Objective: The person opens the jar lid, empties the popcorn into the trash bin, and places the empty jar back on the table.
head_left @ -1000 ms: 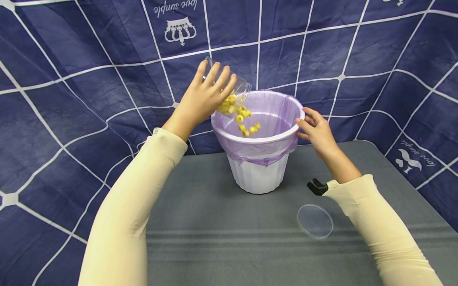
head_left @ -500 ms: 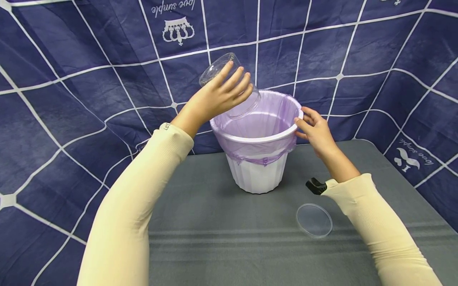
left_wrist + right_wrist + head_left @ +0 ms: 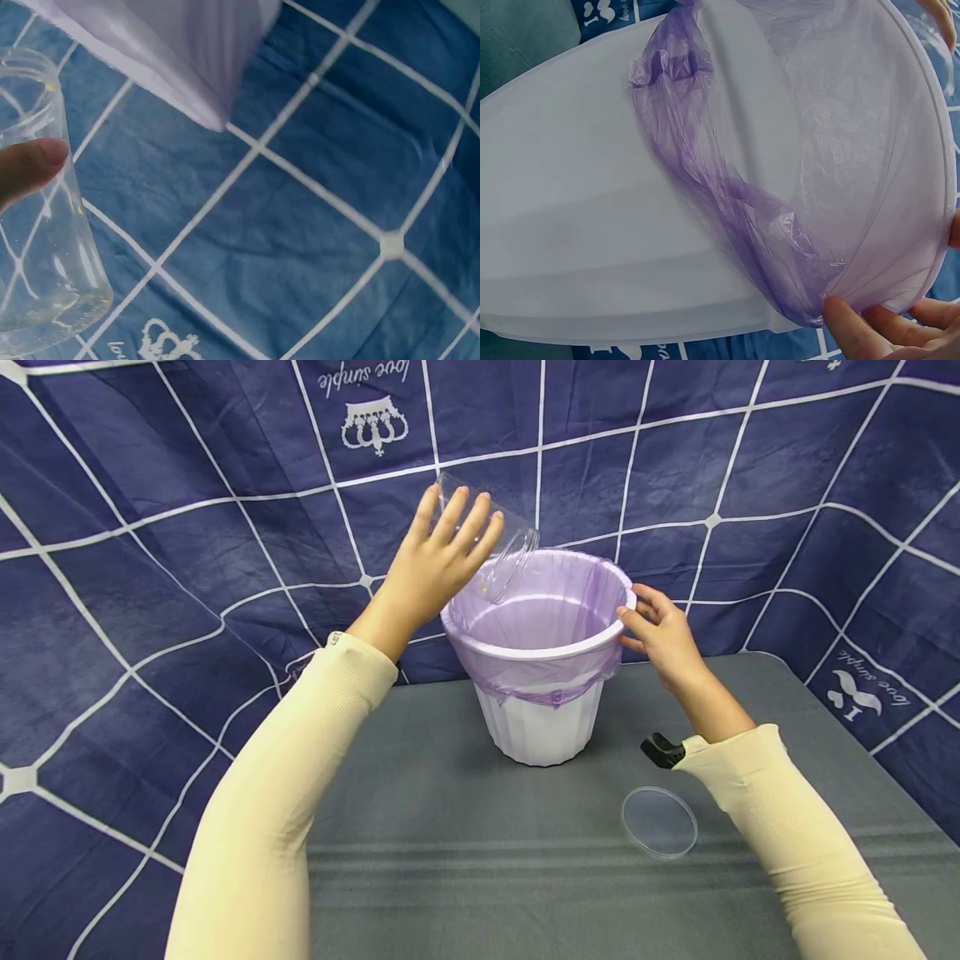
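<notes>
My left hand (image 3: pixel 438 556) grips a clear plastic jar (image 3: pixel 513 547), tilted with its mouth down over the near left rim of a white trash can (image 3: pixel 540 727). Only small yellow bits cling inside the jar; in the left wrist view the thumb (image 3: pixel 34 169) lies along its wall. A purple bag (image 3: pixel 551 681) lines the can and folds over its rim. My right hand (image 3: pixel 663 631) pinches the can's right rim, thumb on the near side and fingers behind. The right wrist view shows those fingertips (image 3: pixel 847 322) against the bag and rim. The can's bottom inside is hidden.
A clear round lid (image 3: pixel 660 822) lies on the grey tabletop (image 3: pixel 450 860), in front of the can and left of the right sleeve. A blue cloth with white lines (image 3: pixel 600 468) hangs close behind the can and along both sides.
Yellow ring-shaped pieces poured from the jar into the can, leaving the jar nearly bare. The left hand tipped the jar steeper, then partly back. The right hand stayed on the rim.
</notes>
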Demonstrator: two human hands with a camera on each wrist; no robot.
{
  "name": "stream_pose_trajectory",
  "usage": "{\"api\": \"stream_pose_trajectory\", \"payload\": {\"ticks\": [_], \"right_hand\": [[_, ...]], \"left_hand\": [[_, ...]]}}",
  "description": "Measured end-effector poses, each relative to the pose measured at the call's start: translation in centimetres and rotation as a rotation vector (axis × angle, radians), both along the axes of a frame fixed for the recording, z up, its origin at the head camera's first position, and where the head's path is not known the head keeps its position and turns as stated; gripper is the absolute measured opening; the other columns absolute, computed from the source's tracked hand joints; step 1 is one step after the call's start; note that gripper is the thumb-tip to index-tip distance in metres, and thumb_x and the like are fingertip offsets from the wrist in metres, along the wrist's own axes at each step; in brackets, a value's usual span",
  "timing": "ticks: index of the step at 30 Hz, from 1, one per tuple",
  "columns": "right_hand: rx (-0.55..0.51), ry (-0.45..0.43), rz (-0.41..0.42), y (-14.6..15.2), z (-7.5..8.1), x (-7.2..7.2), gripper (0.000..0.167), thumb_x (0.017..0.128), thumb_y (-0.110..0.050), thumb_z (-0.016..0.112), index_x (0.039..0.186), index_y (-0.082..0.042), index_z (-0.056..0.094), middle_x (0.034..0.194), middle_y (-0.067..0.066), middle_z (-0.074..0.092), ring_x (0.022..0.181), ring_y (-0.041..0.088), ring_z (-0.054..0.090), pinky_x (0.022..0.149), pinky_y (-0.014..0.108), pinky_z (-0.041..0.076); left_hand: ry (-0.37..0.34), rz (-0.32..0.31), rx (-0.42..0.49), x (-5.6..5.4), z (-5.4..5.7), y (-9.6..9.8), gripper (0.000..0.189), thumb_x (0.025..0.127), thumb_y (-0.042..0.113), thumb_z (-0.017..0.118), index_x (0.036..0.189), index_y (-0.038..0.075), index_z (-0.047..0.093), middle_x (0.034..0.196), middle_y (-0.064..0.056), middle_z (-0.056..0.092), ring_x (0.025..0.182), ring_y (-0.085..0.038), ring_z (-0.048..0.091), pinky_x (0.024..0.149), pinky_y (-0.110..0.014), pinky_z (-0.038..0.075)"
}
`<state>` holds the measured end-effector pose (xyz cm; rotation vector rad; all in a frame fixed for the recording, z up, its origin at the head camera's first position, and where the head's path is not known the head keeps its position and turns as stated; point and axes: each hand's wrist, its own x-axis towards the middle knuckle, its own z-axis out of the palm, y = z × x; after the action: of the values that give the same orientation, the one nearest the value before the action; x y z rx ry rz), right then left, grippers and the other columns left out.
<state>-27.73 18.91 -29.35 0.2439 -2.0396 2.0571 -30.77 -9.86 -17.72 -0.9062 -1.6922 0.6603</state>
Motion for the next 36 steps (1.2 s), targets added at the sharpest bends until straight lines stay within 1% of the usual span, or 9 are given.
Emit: {"api": "stream_pose_trajectory", "payload": {"ticks": [1,3,6,9,14,21,26,29,36], "right_hand": [[-0.001,0.000,-0.001,0.0,0.0,0.0,0.061,0.088,-0.016,0.056,0.138,0.001,0.026,0.131,0.028,0.035,0.114,0.035,0.042,0.073,0.022,0.049],[-0.005,0.002,-0.002,0.0,0.0,0.0,0.061,0.088,-0.016,0.056,0.138,0.002,0.026,0.131,0.028,0.035,0.112,0.033,0.044,0.073,0.022,0.049],[-0.010,0.003,-0.006,0.0,0.0,0.0,0.060,0.088,-0.016,0.057,0.138,0.001,0.027,0.130,0.029,0.036,0.111,0.031,0.045,0.072,0.022,0.049],[-0.015,0.001,-0.007,0.0,0.0,0.0,0.060,0.088,-0.016,0.057,0.138,0.001,0.027,0.130,0.029,0.036,0.110,0.030,0.045,0.073,0.023,0.049],[-0.017,-0.001,-0.008,-0.1,0.0,0.0,0.061,0.088,-0.016,0.057,0.138,0.001,0.027,0.129,0.029,0.036,0.110,0.031,0.045,0.072,0.022,0.049],[-0.022,0.002,-0.009,-0.1,0.0,0.0,0.061,0.088,-0.015,0.057,0.137,0.002,0.027,0.130,0.030,0.036,0.109,0.030,0.046,0.073,0.023,0.049],[-0.019,0.006,-0.006,0.0,0.0,0.2,0.061,0.088,-0.015,0.057,0.137,0.003,0.026,0.130,0.030,0.035,0.107,0.026,0.048,0.072,0.023,0.049],[-0.024,0.007,-0.005,0.0,-0.1,0.2,0.061,0.088,-0.015,0.057,0.138,0.003,0.026,0.130,0.030,0.035,0.106,0.025,0.049,0.072,0.023,0.049],[-0.018,0.004,-0.007,0.0,-0.2,0.0,0.062,0.088,-0.016,0.057,0.138,0.002,0.026,0.130,0.029,0.035,0.109,0.030,0.047,0.074,0.024,0.048]], "left_hand": [[-0.047,0.018,0.040,0.1,0.0,-0.1,0.042,0.088,0.010,0.048,0.129,0.005,0.040,0.130,-0.016,0.040,0.119,-0.034,0.034,0.101,-0.050,0.019],[-0.143,0.067,0.120,0.3,-0.1,-0.2,0.065,0.078,0.021,0.066,0.133,0.005,0.035,0.133,-0.017,0.036,0.122,-0.034,0.029,0.102,-0.050,0.015],[-0.279,0.132,0.248,0.7,0.0,-0.3,0.097,0.062,0.037,0.079,0.137,0.004,0.027,0.137,-0.017,0.030,0.125,-0.034,0.024,0.102,-0.049,0.010],[-0.364,0.154,0.385,0.9,0.0,-0.3,0.104,0.060,0.046,0.078,0.138,0.004,0.024,0.138,-0.015,0.028,0.125,-0.032,0.023,0.102,-0.046,0.011],[-0.462,0.133,0.574,1.2,-0.3,-0.6,0.108,0.057,0.053,0.077,0.138,0.003,0.024,0.137,-0.014,0.030,0.122,-0.030,0.026,0.099,-0.043,0.017],[-0.625,0.099,0.841,1.5,-0.8,-1.2,0.111,0.054,0.061,0.074,0.138,0.008,0.025,0.137,-0.008,0.031,0.124,-0.025,0.027,0.099,-0.036,0.020],[-0.712,0.066,0.996,1.8,-1.1,-1.7,0.111,0.051,0.065,0.073,0.136,0.009,0.027,0.132,-0.005,0.037,0.121,-0.020,0.032,0.098,-0.032,0.024],[-0.753,0.021,1.064,2.0,-1.4,-2.0,0.108,0.051,0.065,0.073,0.134,0.010,0.030,0.126,-0.004,0.041,0.117,-0.017,0.036,0.096,-0.029,0.027],[-0.900,-0.225,1.216,3.0,-2.5,-3.0,0.097,0.053,0.050,0.080,0.128,0.010,0.035,0.119,-0.001,0.043,0.109,-0.009,0.039,0.092,-0.022,0.030]]}}
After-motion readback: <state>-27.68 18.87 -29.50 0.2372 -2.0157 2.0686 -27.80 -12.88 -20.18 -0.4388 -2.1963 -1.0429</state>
